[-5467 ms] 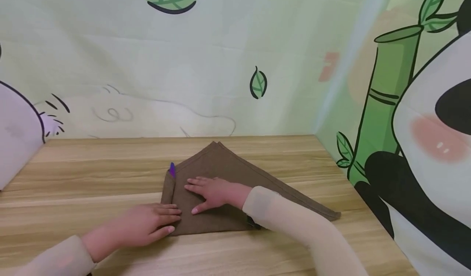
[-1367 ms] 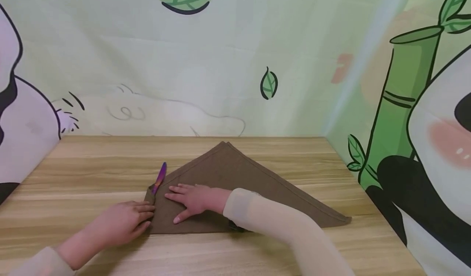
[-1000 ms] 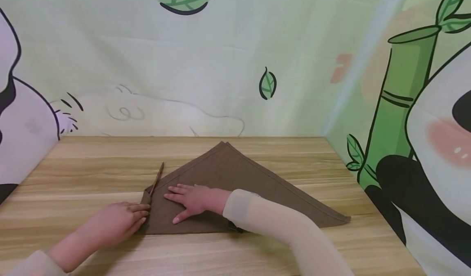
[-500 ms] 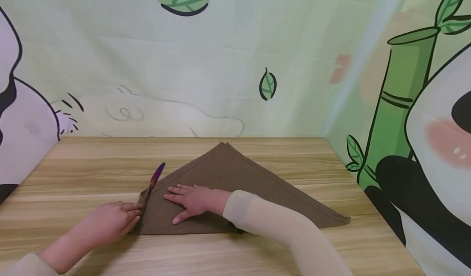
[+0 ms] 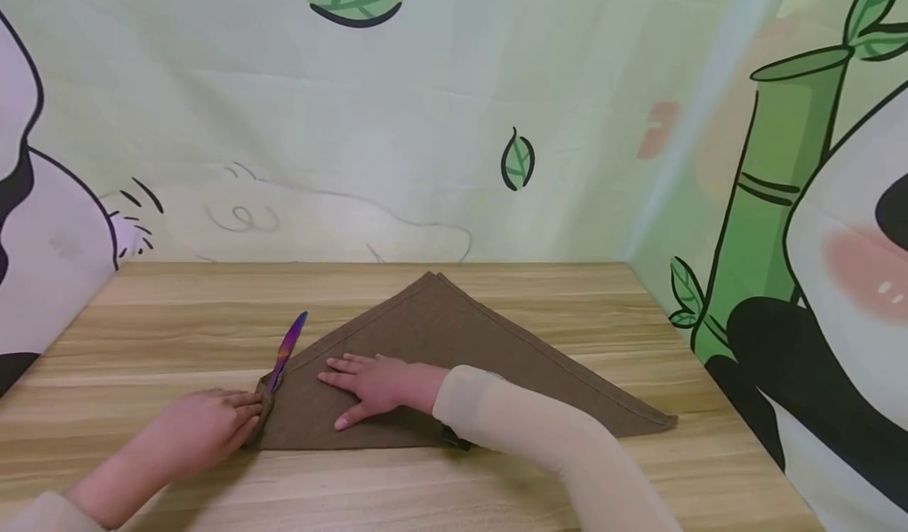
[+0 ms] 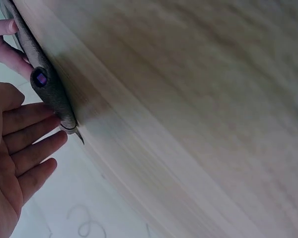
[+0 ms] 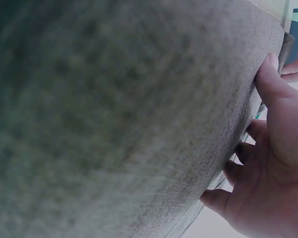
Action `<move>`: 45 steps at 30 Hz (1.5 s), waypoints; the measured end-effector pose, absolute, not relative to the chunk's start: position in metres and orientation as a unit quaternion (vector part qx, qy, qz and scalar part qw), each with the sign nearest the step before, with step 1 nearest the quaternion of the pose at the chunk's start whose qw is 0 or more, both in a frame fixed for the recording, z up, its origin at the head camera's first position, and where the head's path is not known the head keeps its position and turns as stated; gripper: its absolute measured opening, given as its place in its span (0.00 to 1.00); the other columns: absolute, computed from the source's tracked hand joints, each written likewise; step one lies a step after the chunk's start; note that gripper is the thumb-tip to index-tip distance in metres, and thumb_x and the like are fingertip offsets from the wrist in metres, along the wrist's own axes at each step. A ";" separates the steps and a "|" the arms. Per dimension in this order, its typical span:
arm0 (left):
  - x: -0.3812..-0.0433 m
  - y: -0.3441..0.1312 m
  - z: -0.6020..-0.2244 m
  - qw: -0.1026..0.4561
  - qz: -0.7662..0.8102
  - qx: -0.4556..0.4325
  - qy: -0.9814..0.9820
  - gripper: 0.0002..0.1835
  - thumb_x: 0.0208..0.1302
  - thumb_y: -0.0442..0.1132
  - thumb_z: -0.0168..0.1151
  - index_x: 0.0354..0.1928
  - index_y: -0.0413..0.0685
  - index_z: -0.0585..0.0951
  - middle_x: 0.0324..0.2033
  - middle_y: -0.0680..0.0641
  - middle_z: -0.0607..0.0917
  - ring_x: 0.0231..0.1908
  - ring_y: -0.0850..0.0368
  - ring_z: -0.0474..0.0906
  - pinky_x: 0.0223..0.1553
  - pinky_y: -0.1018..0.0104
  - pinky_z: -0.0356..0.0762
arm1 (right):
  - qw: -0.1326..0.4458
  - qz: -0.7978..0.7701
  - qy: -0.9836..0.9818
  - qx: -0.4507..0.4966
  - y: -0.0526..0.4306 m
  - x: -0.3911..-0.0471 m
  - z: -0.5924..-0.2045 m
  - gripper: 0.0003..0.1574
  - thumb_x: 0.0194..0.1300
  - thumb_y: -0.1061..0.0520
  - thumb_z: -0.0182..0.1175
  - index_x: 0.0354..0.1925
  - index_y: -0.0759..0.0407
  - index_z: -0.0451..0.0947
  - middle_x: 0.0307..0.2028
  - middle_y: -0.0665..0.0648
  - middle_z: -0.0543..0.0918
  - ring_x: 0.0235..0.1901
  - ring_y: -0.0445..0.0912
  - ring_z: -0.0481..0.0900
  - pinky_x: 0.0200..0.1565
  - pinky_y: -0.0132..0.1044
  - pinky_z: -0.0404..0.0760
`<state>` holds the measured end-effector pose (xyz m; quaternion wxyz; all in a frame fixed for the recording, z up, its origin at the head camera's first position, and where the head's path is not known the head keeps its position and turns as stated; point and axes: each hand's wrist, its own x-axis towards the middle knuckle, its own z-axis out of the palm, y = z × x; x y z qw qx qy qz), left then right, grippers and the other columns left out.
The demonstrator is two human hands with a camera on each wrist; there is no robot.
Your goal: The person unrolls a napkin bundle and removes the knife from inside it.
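Leftward goes the left hand (image 5: pixel 206 428) since a second ago, and the rolled end (image 5: pixel 266 407) of the cloth goes with it; its fingers are straight, touching the roll. Out of the roll's far end pokes a purple knife (image 5: pixel 288 348), slanting far and right. Next comes the brown cloth (image 5: pixel 440 335) itself, a triangle on the wooden table (image 5: pixel 426 492), and the right hand (image 5: pixel 372 392) rests spread on it, fingers apart. Far right, a printed panda (image 5: pixel 830 209) fills the wall.
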<state>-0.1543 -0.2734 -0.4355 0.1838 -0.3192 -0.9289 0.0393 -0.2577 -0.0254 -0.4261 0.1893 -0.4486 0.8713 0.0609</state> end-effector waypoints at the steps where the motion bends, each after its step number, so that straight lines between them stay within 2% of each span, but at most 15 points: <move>1: -0.154 -0.273 -0.434 0.184 0.036 -0.319 -0.929 0.12 0.53 0.38 0.71 0.40 0.40 0.88 0.39 0.45 0.90 0.40 0.49 0.88 0.43 0.55 0.85 | 0.188 0.062 0.871 -0.449 -0.025 -0.258 -0.426 0.50 0.68 0.28 0.51 0.79 0.38 0.44 0.80 0.45 0.43 0.80 0.43 0.40 0.78 0.50 0.53; 4: -0.155 -0.269 -0.430 0.179 0.031 -0.321 -0.930 0.13 0.55 0.39 0.70 0.42 0.42 0.88 0.42 0.47 0.90 0.42 0.50 0.88 0.44 0.55 0.85 | 0.184 0.064 0.872 -0.449 -0.024 -0.258 -0.423 0.50 0.67 0.27 0.51 0.79 0.38 0.45 0.80 0.45 0.44 0.80 0.43 0.41 0.77 0.50 0.54; 7: -0.155 -0.264 -0.426 0.149 0.019 -0.332 -0.931 0.11 0.58 0.40 0.69 0.43 0.45 0.88 0.44 0.48 0.89 0.44 0.49 0.87 0.46 0.53 0.85 | 0.179 0.064 0.872 -0.451 -0.024 -0.257 -0.421 0.51 0.67 0.27 0.51 0.78 0.38 0.45 0.80 0.44 0.44 0.80 0.42 0.41 0.77 0.50 0.55; 14: -0.153 -0.258 -0.429 0.109 0.009 -0.353 -0.929 0.09 0.60 0.40 0.67 0.40 0.45 0.89 0.44 0.46 0.90 0.46 0.46 0.86 0.49 0.51 0.84 | 0.178 0.060 0.864 -0.467 -0.031 -0.253 -0.419 0.51 0.67 0.26 0.50 0.78 0.37 0.44 0.80 0.42 0.43 0.80 0.41 0.41 0.77 0.51 0.54; 20: -0.152 -0.264 -0.433 0.154 0.025 -0.362 -0.919 0.07 0.54 0.37 0.70 0.35 0.43 0.89 0.40 0.45 0.90 0.44 0.46 0.87 0.47 0.52 0.84 | 0.180 0.099 0.858 -0.472 -0.035 -0.249 -0.420 0.52 0.66 0.26 0.51 0.78 0.37 0.44 0.80 0.43 0.44 0.80 0.41 0.42 0.76 0.46 0.57; 25: -0.150 -0.271 -0.435 0.200 0.027 -0.358 -0.912 0.08 0.50 0.36 0.72 0.34 0.42 0.88 0.38 0.46 0.90 0.41 0.49 0.87 0.43 0.55 0.85 | 0.177 0.096 0.858 -0.473 -0.034 -0.248 -0.420 0.52 0.66 0.26 0.52 0.78 0.37 0.45 0.80 0.43 0.44 0.80 0.41 0.42 0.77 0.45 0.56; 34: -0.147 -0.284 -0.432 0.172 0.039 -0.323 -0.930 0.09 0.52 0.37 0.71 0.36 0.40 0.88 0.38 0.46 0.90 0.41 0.49 0.87 0.44 0.54 0.85 | 0.182 0.082 0.860 -0.469 -0.032 -0.248 -0.421 0.52 0.66 0.27 0.53 0.79 0.38 0.45 0.80 0.43 0.44 0.80 0.42 0.41 0.77 0.46 0.54; 45: -0.144 -0.295 -0.438 0.214 0.036 -0.319 -0.923 0.07 0.58 0.41 0.69 0.32 0.44 0.88 0.34 0.47 0.90 0.35 0.50 0.87 0.40 0.56 0.86 | 0.183 0.074 0.859 -0.473 -0.032 -0.249 -0.424 0.52 0.66 0.27 0.53 0.79 0.37 0.44 0.80 0.43 0.44 0.80 0.42 0.40 0.78 0.47 0.53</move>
